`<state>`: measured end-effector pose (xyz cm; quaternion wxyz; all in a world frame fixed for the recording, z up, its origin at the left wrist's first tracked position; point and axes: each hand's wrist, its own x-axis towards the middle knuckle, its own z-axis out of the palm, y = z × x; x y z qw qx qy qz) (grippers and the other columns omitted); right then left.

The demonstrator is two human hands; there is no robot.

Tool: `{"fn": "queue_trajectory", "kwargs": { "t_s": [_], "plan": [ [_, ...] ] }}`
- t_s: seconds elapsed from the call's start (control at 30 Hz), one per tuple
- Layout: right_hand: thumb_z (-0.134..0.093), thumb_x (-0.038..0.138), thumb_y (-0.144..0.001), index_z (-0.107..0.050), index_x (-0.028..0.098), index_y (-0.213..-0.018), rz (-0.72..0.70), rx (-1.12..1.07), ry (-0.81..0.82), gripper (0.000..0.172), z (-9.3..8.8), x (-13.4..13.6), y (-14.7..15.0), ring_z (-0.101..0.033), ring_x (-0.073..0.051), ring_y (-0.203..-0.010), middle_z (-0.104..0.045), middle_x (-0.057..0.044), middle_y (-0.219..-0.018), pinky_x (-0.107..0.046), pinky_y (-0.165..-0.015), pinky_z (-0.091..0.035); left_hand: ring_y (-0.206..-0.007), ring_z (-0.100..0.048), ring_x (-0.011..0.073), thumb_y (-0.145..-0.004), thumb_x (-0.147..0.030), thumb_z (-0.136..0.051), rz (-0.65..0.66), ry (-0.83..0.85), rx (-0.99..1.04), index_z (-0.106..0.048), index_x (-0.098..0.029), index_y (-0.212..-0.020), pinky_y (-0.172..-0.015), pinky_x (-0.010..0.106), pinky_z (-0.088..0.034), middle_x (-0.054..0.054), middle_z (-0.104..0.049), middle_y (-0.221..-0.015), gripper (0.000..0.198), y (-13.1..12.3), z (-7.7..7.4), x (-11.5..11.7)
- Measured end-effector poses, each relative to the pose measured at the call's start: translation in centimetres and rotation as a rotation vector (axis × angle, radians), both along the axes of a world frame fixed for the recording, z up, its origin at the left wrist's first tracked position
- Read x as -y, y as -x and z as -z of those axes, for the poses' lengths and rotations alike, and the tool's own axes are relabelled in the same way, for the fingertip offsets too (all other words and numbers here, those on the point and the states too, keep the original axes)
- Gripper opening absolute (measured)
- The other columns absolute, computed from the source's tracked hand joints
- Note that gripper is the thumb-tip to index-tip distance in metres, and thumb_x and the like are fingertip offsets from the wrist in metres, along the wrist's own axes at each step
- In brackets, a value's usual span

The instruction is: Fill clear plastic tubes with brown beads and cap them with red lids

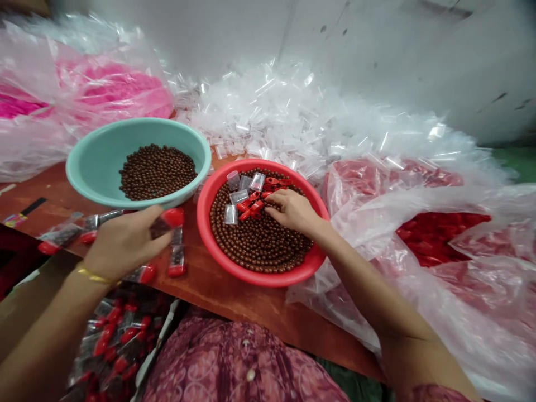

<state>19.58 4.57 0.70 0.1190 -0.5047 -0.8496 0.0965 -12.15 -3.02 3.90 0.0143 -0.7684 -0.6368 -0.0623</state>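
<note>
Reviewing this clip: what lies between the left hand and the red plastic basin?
In the head view, clear packets with red ends stand between the left hand and the red plastic basin, on the brown tabletop.

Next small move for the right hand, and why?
Probably pinch one of the red pieces: the right hand rests right beside them on the brown beads in the red basin, while the left hand already grips a filled bag.
</note>
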Motion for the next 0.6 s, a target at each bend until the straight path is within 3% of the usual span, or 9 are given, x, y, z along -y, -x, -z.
{"fn": "queue_trajectory", "kwargs": {
  "t_s": [0.1, 0.2, 0.3, 0.37, 0.5, 0.6],
  "plan": [
    [-0.047, 0.024, -0.087, -0.059, 0.014, -0.117, -0.157, 0.232, -0.111, 0.034, 0.6, 0.1, 1.3, -0.052, -0.026, -0.105, -0.057, -0.014, -0.123, -0.037, -0.086, -0.041, -0.053, -0.048, 0.0132, -0.084, -0.033, -0.045, -0.036, 0.134, -0.169, -0.043, -0.022, -0.068, -0.051, 0.021, -0.023, -0.005, -0.05, -0.054, 0.02, 5.1, 1.6, 1.2],
    [-0.042, 0.023, -0.088, -0.062, 0.013, -0.106, -0.22, 0.404, -0.114, 0.028, 0.8, -0.2, 2.8, -0.052, -0.028, -0.102, -0.06, -0.014, -0.117, -0.037, -0.079, -0.039, -0.068, -0.057, 0.0175, -0.085, -0.028, -0.045, 0.049, 0.121, -0.198, -0.052, -0.021, -0.078, -0.058, 0.025, -0.036, 0.001, -0.062, -0.072, 0.012, 5.9, 1.7, 1.1],
    [-0.041, 0.02, -0.087, -0.062, 0.01, -0.095, -0.171, 0.473, -0.093, 0.025, 0.7, -0.4, 2.9, -0.055, -0.028, -0.095, -0.065, -0.017, -0.101, -0.038, -0.077, -0.037, -0.087, -0.058, 0.0197, -0.089, -0.028, -0.041, 0.216, -0.043, -0.143, -0.057, -0.017, -0.098, -0.074, 0.029, -0.042, 0.008, -0.065, -0.095, 0.022, 2.3, 0.6, 0.1],
    [-0.043, 0.022, -0.085, -0.061, 0.01, -0.092, -0.076, 0.452, -0.081, 0.023, 0.5, -0.1, 2.1, -0.058, -0.028, -0.088, -0.067, -0.017, -0.091, -0.037, -0.074, -0.037, -0.084, -0.057, 0.0188, -0.091, -0.026, -0.037, 0.371, -0.12, -0.136, -0.06, -0.017, -0.097, -0.075, 0.029, -0.041, 0.007, -0.066, -0.091, 0.025, -1.3, 0.0, -1.2],
    [-0.049, 0.027, -0.079, -0.058, 0.016, -0.09, 0.232, 0.21, -0.023, 0.018, 0.6, 0.9, -0.6, -0.06, -0.022, -0.066, -0.067, -0.009, -0.074, -0.031, -0.06, -0.035, -0.082, -0.056, 0.0191, -0.088, -0.017, -0.043, 0.746, 0.001, -0.239, -0.064, -0.019, -0.089, -0.068, 0.029, -0.037, 0.007, -0.065, -0.085, 0.022, -7.5, 0.6, -5.2],
    [-0.051, 0.026, -0.074, -0.054, 0.019, -0.082, 0.367, -0.142, -0.01, 0.011, 1.5, 1.5, -2.2, -0.056, -0.016, -0.056, -0.064, -0.003, -0.068, -0.028, -0.054, -0.036, -0.079, -0.057, 0.018, -0.083, -0.012, -0.048, 0.883, 0.144, -0.324, -0.066, -0.019, -0.083, -0.064, 0.028, -0.036, 0.007, -0.067, -0.087, 0.019, -10.0, 1.9, -8.3]
  ]
}}
